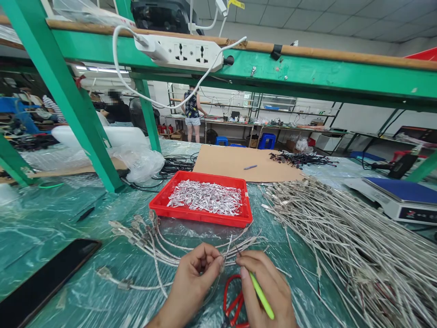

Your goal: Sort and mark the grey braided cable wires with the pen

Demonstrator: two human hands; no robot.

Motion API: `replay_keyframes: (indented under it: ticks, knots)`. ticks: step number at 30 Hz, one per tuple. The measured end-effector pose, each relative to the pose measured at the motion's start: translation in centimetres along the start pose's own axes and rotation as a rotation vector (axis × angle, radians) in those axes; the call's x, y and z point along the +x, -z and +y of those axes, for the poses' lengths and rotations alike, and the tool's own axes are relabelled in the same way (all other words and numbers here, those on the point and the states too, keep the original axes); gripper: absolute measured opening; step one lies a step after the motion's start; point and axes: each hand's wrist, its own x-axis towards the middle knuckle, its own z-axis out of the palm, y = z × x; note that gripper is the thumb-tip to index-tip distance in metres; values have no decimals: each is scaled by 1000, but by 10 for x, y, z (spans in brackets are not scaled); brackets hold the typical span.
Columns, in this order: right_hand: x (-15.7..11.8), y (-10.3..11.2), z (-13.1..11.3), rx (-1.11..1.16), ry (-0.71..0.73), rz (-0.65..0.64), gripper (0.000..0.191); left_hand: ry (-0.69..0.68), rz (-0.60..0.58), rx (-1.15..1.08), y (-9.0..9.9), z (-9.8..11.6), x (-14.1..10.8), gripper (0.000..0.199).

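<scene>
My left hand (194, 284) is closed, thumb and forefinger pinching a thin silvery cable end (229, 246) that sticks up past the fingertips. Close beside it, my right hand (268, 289) grips a slim tool with a bright green handle (262, 297); its thin dark tip points toward the cable end. Whether the tip touches the cable is too small to tell. Under the hands lie several grey braided cables (160, 255) with clear connectors at their left ends. A red-handled cutting tool (232, 301) lies between my hands, partly hidden by the right one.
Beyond the hands stands a red tray (201, 218) of small shiny metal pieces (205, 197). A large cable heap (341, 228) and a scale (403, 196) occupy the right. A phone (48, 278) lies left. A green shelf beam (307, 73) with a power strip (184, 52) crosses above.
</scene>
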Motion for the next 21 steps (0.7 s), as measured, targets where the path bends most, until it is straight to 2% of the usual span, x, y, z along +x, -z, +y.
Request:
replay_keyframes:
  ticks: [11,15,21]
  knots:
    - [1,3,9,-1,-55,83,26,31,-31,-102,2,2,-3,29]
    - [3,-2,7,81,-105,-22,21,57,-67,-185,2,2,-3,29]
    - [-2,-21,4,309,-340,-217,6,63,-106,-188,0,3,-2,31]
